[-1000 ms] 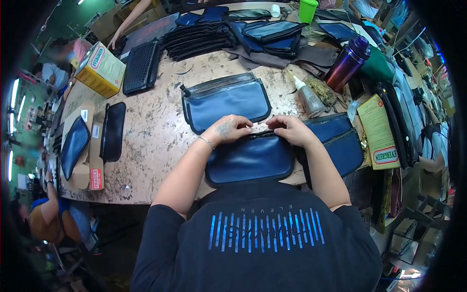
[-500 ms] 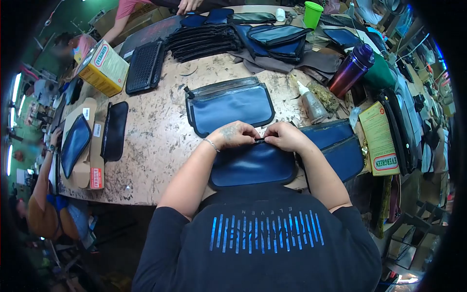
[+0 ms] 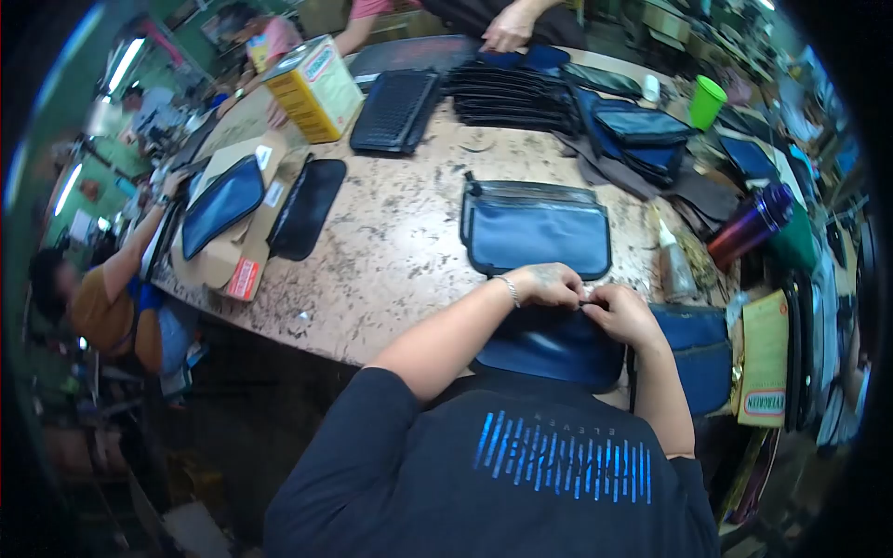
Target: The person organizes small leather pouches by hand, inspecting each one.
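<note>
A dark blue pouch panel (image 3: 549, 352) lies at the table's front edge, right before my body. My left hand (image 3: 551, 284), with a bracelet at the wrist, pinches the panel's black upper edge. Close beside it, my right hand (image 3: 621, 312) has thumb and finger closed on the same edge. The fingertips almost meet, and the exact bit between them is partly hidden. Just beyond my hands rests a blue pouch (image 3: 539, 237) with black binding and a zipper strip. To the right of my right forearm is another blue pouch (image 3: 698, 367).
Stacked black pieces (image 3: 512, 98) and blue pouches (image 3: 642, 139) sit at the back. On the right are a glue bottle (image 3: 674, 265), purple flask (image 3: 749, 223) and yellow can (image 3: 763, 358). Cardboard (image 3: 246, 246) lies left. A co-worker's hand (image 3: 509, 28) reaches over the far edge.
The view has swung left, so the table's things appear further right and tilted. Both my hands keep their pinch on the panel's edge. The far co-worker's hand now hangs lower, by the stack.
</note>
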Demonstrator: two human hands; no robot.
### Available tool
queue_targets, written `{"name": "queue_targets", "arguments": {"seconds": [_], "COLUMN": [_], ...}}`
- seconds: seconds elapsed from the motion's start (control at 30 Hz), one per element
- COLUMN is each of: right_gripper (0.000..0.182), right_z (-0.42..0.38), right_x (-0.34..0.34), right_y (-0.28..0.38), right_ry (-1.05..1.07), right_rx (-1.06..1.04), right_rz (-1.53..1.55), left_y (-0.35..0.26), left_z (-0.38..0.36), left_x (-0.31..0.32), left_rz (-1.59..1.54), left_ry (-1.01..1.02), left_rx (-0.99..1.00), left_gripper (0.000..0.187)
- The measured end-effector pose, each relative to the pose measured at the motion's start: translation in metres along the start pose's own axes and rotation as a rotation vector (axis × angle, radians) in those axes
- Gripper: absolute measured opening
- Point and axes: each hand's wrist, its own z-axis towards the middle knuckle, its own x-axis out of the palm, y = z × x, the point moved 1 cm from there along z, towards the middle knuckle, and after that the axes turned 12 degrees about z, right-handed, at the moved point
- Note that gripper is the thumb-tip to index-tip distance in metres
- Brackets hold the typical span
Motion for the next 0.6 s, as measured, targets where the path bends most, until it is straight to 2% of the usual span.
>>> {"name": "queue_targets", "arguments": {"seconds": [0.17, 0.27, 0.4, 0.43, 0.47, 0.5, 0.57, 0.6], "right_gripper": [0.017, 0.018, 0.018, 0.018, 0.018, 0.018, 0.018, 0.018], "right_z": [0.001, 0.003, 0.006, 0.008, 0.008, 0.011, 0.015, 0.018], "right_x": [0.001, 0.003, 0.007, 0.006, 0.003, 0.004, 0.004, 0.007], "right_y": [0.004, -0.004, -0.018, -0.015, -0.014, -0.019, -0.024, -0.032], "right_ry": [-0.021, -0.008, -0.012, 0.020, 0.045, 0.043, 0.025, 0.024], "right_rx": [-0.035, 0.037, 0.026, 0.048, 0.082, 0.063, -0.037, -0.060], "right_rz": [-0.103, 0.039, 0.152, 0.178, 0.209, 0.215, 0.213, 0.249], "left_y": [-0.005, -0.007, 0.022, 0.011, 0.015, 0.018, 0.012, 0.007], "left_z": [-0.003, -0.011, -0.006, -0.016, -0.013, -0.013, -0.016, -0.020], "left_x": [-0.001, -0.008, -0.011, -0.016, -0.015, -0.015, -0.016, -0.017], "left_rz": [0.084, 0.252, 0.130, 0.123, 0.125, 0.047, 0.097, 0.000], "left_ry": [-0.085, -0.021, -0.051, 0.012, 0.014, 0.041, 0.027, 0.075], "left_rx": [-0.035, -0.037, -0.037, -0.100, -0.083, -0.068, -0.082, -0.171], "left_gripper": [0.016, 0.020, 0.024, 0.018, 0.015, 0.014, 0.014, 0.014]}}
